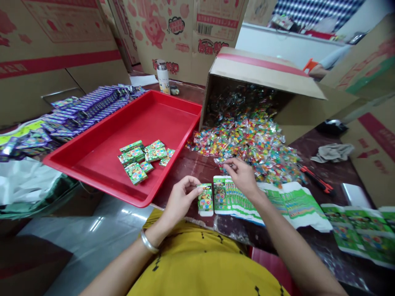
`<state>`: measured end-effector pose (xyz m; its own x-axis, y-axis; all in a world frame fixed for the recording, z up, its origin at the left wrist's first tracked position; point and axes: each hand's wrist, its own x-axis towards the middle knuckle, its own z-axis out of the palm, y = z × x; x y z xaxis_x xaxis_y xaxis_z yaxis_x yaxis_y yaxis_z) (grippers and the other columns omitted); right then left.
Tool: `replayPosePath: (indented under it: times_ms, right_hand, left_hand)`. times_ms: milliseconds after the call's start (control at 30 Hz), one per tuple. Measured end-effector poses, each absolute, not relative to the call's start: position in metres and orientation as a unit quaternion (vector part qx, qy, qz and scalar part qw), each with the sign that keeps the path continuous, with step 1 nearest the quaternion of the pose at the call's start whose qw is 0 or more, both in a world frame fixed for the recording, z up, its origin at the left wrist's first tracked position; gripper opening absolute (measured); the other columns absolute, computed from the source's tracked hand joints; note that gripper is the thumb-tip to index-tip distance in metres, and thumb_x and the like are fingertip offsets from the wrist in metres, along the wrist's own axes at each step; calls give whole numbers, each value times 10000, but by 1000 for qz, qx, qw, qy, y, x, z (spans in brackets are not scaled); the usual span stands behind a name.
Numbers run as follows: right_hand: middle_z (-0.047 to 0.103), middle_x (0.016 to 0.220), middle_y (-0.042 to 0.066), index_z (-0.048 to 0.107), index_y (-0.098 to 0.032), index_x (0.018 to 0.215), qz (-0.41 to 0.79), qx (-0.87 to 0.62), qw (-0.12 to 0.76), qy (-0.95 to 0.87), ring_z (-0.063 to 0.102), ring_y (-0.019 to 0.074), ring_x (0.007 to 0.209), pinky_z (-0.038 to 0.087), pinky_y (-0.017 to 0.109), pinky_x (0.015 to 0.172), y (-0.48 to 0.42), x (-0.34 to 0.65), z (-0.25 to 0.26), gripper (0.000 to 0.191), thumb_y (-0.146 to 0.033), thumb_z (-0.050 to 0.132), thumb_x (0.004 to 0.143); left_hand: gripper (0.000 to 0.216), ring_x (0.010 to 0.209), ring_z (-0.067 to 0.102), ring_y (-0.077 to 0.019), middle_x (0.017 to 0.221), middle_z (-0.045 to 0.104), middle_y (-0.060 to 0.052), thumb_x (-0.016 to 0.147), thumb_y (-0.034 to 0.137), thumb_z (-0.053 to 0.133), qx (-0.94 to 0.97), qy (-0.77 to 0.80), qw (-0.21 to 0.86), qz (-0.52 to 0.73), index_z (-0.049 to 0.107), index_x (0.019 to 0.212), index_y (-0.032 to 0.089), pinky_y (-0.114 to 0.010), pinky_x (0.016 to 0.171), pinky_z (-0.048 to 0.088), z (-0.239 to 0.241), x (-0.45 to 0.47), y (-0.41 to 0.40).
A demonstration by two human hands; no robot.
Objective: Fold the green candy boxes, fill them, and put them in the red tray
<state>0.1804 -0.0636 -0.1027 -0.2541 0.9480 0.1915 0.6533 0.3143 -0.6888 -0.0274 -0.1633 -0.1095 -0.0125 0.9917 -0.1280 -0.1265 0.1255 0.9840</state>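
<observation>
My left hand (182, 198) pinches a small green printed candy box (205, 200) upright near the table's front edge, its white lower end toward me. My right hand (242, 176) is at the near edge of a heap of clear packets of colourful candy (247, 139). Its thumb and fingers are pressed together; what they hold, if anything, is too small to make out. Below the right hand lies a fanned row of flat green cartons (228, 197), just right of the held box.
A red tray (123, 123) with several green boxes (135, 172) stands left. Candy spills from a tipped carton (265, 70). Purple packs (89, 111) line the far left. A flask (163, 77), red-black tool (317, 181), cloth (332, 152) and another person's arm (319, 72) are visible.
</observation>
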Motion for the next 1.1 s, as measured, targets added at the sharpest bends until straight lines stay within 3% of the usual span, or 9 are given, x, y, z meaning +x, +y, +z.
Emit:
replayPosePath:
  times_ms: [67, 167, 333, 433, 533, 600, 800, 1000, 1100]
  right_hand:
    - [682, 872, 65, 668, -216, 915, 189, -580, 212, -763, 633, 228, 782, 450, 324, 710, -41, 180, -114, 198, -357, 733, 792]
    - [684, 842, 57, 654, -210, 976, 190, -587, 182, -765, 639, 223, 786, 433, 300, 695, -24, 175, -128, 304, -274, 793, 713]
    - [627, 696, -18, 641, -215, 950, 259, -553, 226, -759, 599, 150, 616, 449, 257, 581, -19, 179, -128, 190, -299, 697, 790]
    - [607, 684, -23, 566, -208, 876, 328, -542, 308, -710, 598, 139, 564, 479, 251, 508, -23, 183, -109, 243, -428, 655, 825]
    - [572, 585, -42, 528, -213, 810, 426, -500, 402, -638, 552, 123, 457, 463, 240, 426, -38, 178, -84, 318, -469, 714, 780]
    - [567, 547, -38, 556, -207, 786, 443, -481, 410, -636, 536, 115, 435, 456, 233, 420, -52, 168, -69, 294, -451, 721, 787]
    - [627, 644, -9, 611, -218, 748, 303, -491, 398, -713, 589, 136, 553, 472, 263, 535, -76, 145, -55, 211, -390, 680, 848]
    - [608, 625, -21, 591, -221, 751, 285, -489, 384, -730, 555, 137, 535, 440, 269, 547, -74, 144, -54, 237, -415, 654, 872]
    - [625, 728, 14, 630, -212, 706, 187, -481, 348, -783, 582, 170, 688, 465, 305, 677, -76, 141, -56, 240, -387, 671, 865]
  left_hand:
    - [246, 692, 591, -113, 815, 639, -5, 766, 281, 738, 402, 520, 554, 510, 526, 800, 159, -207, 596, 497, -113, -28, -160]
    - [336, 624, 551, -101, 817, 595, 18, 748, 336, 747, 349, 533, 562, 527, 522, 939, 176, -197, 475, 491, -114, -31, -159]
    - [556, 873, 619, -165, 1013, 631, -46, 717, 262, 766, 280, 510, 628, 517, 555, 1223, 171, -350, 741, 606, -112, -38, -160]
    - [436, 900, 619, -175, 1073, 656, -63, 719, 241, 756, 288, 497, 644, 506, 639, 1128, 148, -357, 817, 577, -117, -36, -158]
    - [303, 833, 613, -168, 947, 677, -38, 731, 252, 745, 346, 515, 611, 492, 674, 1004, 141, -300, 771, 542, -121, -31, -155]
    - [275, 847, 610, -172, 941, 684, -33, 750, 254, 732, 390, 520, 584, 486, 672, 998, 152, -268, 758, 513, -121, -28, -154]
    - [297, 933, 618, -192, 1031, 692, -51, 806, 273, 699, 428, 474, 592, 491, 632, 1072, 163, -291, 856, 480, -116, -25, -158]
    - [331, 1012, 619, -207, 1115, 683, -67, 811, 236, 698, 451, 466, 575, 499, 605, 1122, 171, -314, 922, 467, -119, -22, -161]
    - [364, 1017, 631, -217, 1120, 688, -70, 822, 244, 690, 462, 459, 565, 507, 592, 1167, 179, -329, 918, 480, -119, -18, -159]
